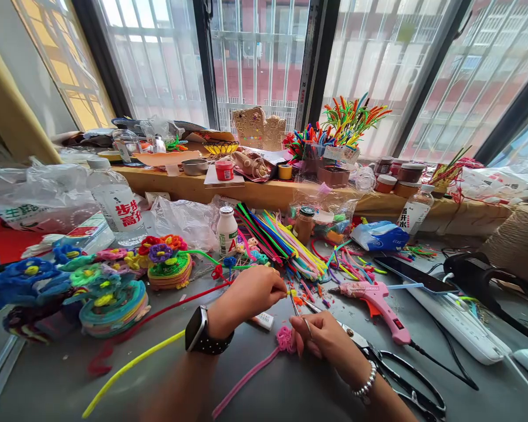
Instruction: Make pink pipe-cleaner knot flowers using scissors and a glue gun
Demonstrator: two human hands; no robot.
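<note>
My left hand (264, 288), with a watch on its wrist, pinches a yellow pipe cleaner (136, 368). The long tail of the pipe cleaner passes under the wrist toward the lower left, and a short yellow end shows by the fingertips. My right hand (319, 337), wearing a beaded bracelet, is closed around small scissors (308, 328), whose blades point up at that yellow end. Beside the right fingers lies a pink pipe-cleaner flower (285, 339) with a long pink stem (246, 384). A white tube (263, 319) sits partly hidden behind the left wrist.
Large black-handled scissors (411, 375) and a pink glue gun (374, 299) lie to the right, near a white power strip (460, 322). Pipe-cleaner bundles (286, 243) and a small white bottle (227, 231) stand beyond my hands. Finished flowers (114, 299) fill the left side.
</note>
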